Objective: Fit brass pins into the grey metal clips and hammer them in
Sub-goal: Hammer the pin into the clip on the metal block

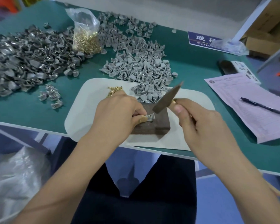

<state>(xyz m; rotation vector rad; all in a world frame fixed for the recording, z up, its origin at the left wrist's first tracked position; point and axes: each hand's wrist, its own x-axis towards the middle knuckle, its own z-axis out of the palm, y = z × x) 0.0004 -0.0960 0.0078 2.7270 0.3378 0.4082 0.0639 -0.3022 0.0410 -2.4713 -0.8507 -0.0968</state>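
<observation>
Head view: at the far left of the frame a heap of dark grey clips (pixel 23 57) covered the green worktop (pixel 192 65). Just right of it, in the upper middle, stood a clear bag of brass pins (pixel 86 41), and beyond that a wide scatter of lighter grey clips (pixel 136 62) ran down onto a white mat (pixel 81 110). A few loose brass pins (pixel 113 91) lay on the mat's upper edge, just above the left hand (pixel 118 110). That hand's fingers (pixel 140 111) pinched a single clip (pixel 149 118) against the top of a dark block (pixel 155 125) at the centre of the frame. Right of the block, the right hand (pixel 199 123) had its fingers curled tight round the handle of a hammer (pixel 166 98), whose head was blurred and raised just above the clip, not touching it. At the right edge a pen (pixel 263 106) lay on a sheet of paper (pixel 249 110), with a blue sign (pixel 202 39) in the upper right.
</observation>
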